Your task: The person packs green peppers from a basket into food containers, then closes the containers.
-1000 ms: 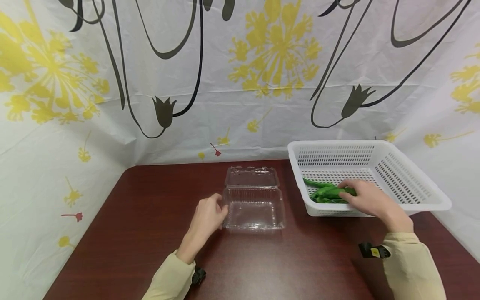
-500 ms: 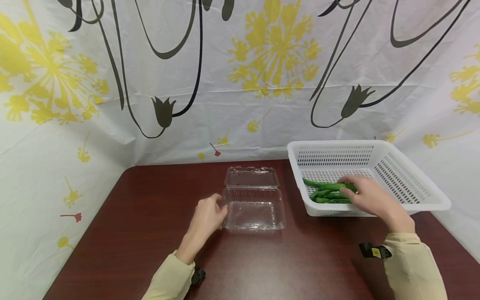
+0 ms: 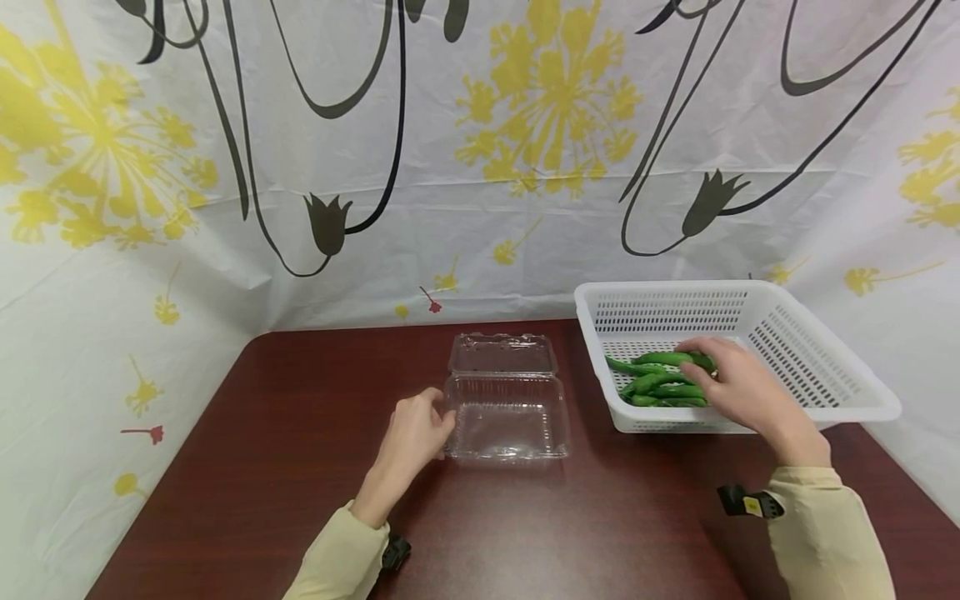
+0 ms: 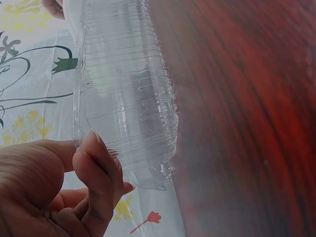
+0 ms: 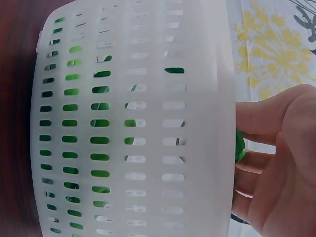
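At the middle of the table, a clear plastic clamshell box (image 3: 510,421) lies with its lid (image 3: 504,355) folded back. My left hand (image 3: 411,427) pinches its left rim; in the left wrist view, thumb and fingertips (image 4: 94,148) meet at that rim. Over the near left part of the white basket (image 3: 847,412), my right hand (image 3: 741,393) grips a green chili pepper (image 3: 662,358) between thumb and fingers. Several more green peppers (image 3: 651,385) lie just below it. The right wrist view shows the basket wall hiding my fingertips, with a bit of green pepper (image 5: 240,147) between the fingers.
The basket stands at the right back of the dark red-brown table (image 3: 315,392), close to the cloth backdrop (image 3: 450,150). Its raised slotted wall (image 5: 197,118) stands between my right wrist and the peppers. The box is a short way left of the basket.
My right hand has shifted slightly up and away within the basket, drawing one pepper apart from the others. My left hand and the box have stayed in place.
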The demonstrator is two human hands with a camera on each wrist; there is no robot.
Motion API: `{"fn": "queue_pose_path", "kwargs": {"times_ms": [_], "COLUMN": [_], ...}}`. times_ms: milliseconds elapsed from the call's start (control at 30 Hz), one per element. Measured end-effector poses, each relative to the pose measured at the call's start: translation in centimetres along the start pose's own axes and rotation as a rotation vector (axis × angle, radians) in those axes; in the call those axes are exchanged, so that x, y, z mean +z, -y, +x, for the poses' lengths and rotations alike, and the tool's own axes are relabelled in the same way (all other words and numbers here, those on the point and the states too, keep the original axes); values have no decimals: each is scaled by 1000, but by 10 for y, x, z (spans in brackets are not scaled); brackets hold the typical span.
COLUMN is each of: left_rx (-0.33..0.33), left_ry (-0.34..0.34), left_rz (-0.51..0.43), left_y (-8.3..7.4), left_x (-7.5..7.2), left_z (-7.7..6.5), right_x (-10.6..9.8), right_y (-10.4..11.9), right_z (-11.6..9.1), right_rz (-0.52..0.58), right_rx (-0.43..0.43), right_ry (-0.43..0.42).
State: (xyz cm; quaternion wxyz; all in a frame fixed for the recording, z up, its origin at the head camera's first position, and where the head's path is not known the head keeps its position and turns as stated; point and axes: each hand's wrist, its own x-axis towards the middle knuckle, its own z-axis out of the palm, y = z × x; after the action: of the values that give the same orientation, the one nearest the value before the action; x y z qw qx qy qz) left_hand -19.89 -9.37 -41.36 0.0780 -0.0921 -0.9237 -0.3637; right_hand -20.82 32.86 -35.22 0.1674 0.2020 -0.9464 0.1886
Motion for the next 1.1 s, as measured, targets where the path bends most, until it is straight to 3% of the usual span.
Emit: {"fn": "queue_pose_path", "kwargs": {"times_ms": [300,700,1100], "left_rx": [-12,-14,-8], "left_ry": [4,5,5], "left_rz": [4,-10,-13], "left_y": [-1,-2,-2], "left_x": [0,0,0], "left_z": [1,0,0], "right_x": [-1,0,7], "right_y": [6,19,22], "right_z": [2,5,8], "right_rz": [-8,-47,-5], "right_rx": [-23,-59,-135], "right_ry": [-113,-148,-199]}}
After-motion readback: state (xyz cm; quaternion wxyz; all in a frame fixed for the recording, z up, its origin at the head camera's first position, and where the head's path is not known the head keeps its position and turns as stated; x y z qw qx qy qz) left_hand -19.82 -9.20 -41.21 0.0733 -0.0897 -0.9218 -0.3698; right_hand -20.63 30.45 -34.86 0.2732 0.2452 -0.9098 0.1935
